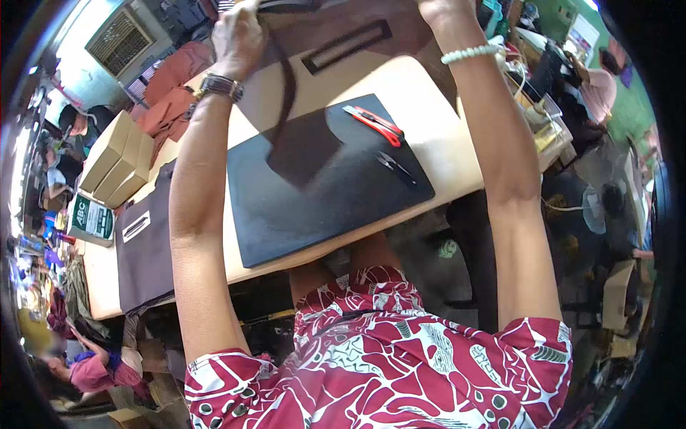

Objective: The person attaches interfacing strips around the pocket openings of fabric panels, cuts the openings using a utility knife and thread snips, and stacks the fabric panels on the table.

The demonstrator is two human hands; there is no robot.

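My left hand (239,39) is at the top edge of the view with its fingers curled closed. A dark brown strip (287,79) hangs from beside it, blurred, and widens into a dark brown flap (304,154) over the black cutting mat (307,222). It looks like cloth or leather, and the hand appears to grip its top end. My right hand (446,7) reaches over brown material (414,43) at the far side; its fingers are cut off by the frame. A red utility knife (377,126) and small thread snips (396,169) lie on the mat.
A dark rectangular frame-shaped piece (347,46) lies on the far brown material. At left are folded dark fabric (146,250), a green-and-white ABC box (91,219), cardboard boxes (118,157) and rust-coloured cloth (168,107). Other people sit at work on both sides.
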